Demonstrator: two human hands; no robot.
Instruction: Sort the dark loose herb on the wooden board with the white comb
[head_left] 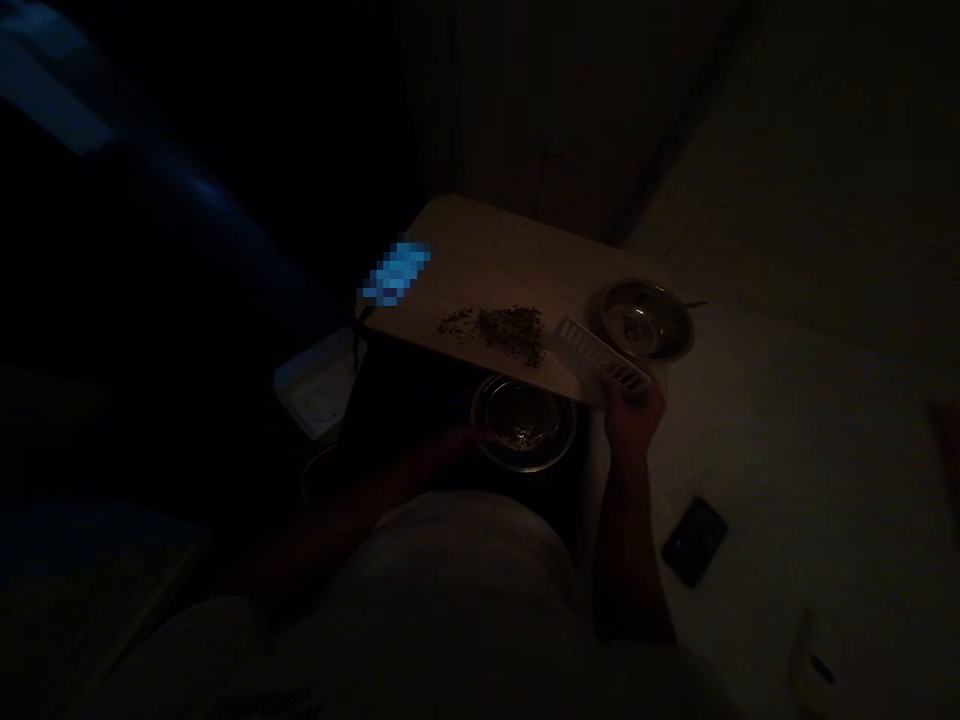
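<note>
The scene is very dark. My right hand [634, 412] is closed around the near end of a pale, long, narrow piece with a row of slots or compartments [581, 345]; its exact kind is unclear. This piece rests on or just above the wooden tabletop, beside a spread of small dark bits [514, 332]. Below the table's near edge, my left hand [484, 432] grips the left rim of a round metal bowl [525, 468]. Some small specks show inside that bowl. The left fingers are mostly lost in shadow.
A second metal bowl [649, 350] stands at the right end of the wooden table [480, 230]. On its left corner lies a blurred, lit-up screen [397, 272]. A dark phone [695, 542] rests on the pale surface at right. A pale box-like container [315, 385] is lower left.
</note>
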